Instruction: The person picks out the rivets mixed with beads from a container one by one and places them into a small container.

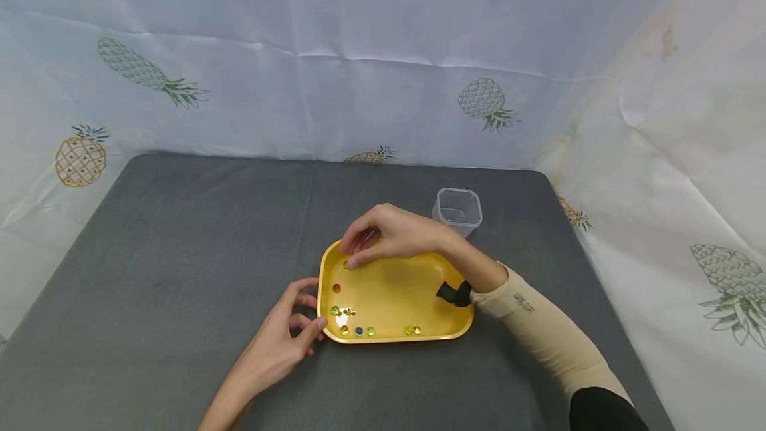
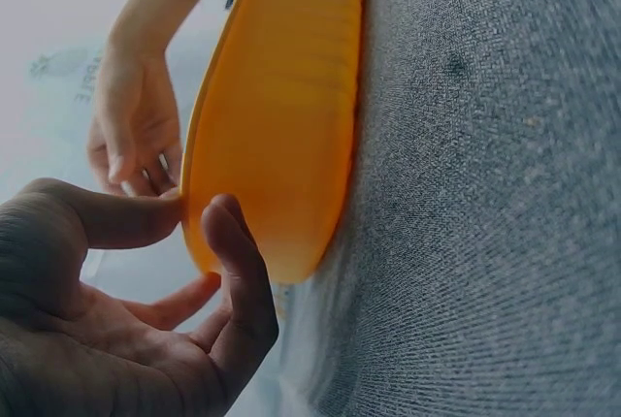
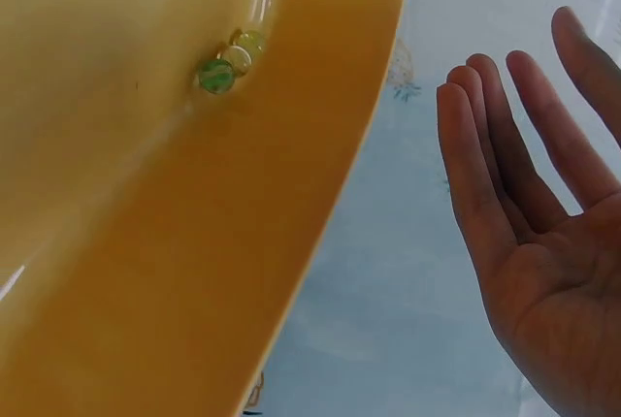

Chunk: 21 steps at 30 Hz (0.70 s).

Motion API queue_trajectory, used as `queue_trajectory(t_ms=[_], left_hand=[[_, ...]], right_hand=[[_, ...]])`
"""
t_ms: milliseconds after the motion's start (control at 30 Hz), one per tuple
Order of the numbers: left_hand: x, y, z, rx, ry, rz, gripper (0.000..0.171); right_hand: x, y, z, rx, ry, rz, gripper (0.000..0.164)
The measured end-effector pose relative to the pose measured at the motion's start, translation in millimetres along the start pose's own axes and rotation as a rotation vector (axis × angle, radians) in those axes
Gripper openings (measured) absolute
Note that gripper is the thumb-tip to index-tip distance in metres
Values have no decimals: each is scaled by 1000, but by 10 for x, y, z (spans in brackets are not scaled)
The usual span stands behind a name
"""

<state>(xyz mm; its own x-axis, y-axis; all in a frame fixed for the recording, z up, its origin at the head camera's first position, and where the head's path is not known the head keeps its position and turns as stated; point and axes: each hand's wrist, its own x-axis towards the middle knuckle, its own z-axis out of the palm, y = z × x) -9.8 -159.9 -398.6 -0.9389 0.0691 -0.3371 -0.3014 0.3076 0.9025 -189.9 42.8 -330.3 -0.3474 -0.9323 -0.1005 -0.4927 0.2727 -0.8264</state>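
Observation:
A yellow tray lies on the table with several glass marbles in it, among them a blue marble and a red-orange marble. My left hand holds the tray's near left corner, the thumb at the rim and the other fingers along the outer wall. Over the far left corner, my right hand hangs with its fingertips beside a green marble. In the right wrist view, the fingers of the right hand are loosely extended, with nothing visible between them.
A clear plastic container stands behind the tray to the right. The grey cloth-covered table meets a white pineapple-print curtain at the back. A black strap end hangs from the right wrist over the tray.

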Motion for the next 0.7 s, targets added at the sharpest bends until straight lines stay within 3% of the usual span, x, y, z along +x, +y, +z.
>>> queue_trajectory(t_ms=[267,433,700], left_hand=[[0,-7,-3,1,-3,5,61],[7,-2,-6,4,-1,1,61],[2,20,-6,13,12,5,65]], right_hand=[[111,3,60,7,-93,-12,24],[169,-30,66,-48,-155,-13,24],[268,-59,134,-78,-299,-8,21]])
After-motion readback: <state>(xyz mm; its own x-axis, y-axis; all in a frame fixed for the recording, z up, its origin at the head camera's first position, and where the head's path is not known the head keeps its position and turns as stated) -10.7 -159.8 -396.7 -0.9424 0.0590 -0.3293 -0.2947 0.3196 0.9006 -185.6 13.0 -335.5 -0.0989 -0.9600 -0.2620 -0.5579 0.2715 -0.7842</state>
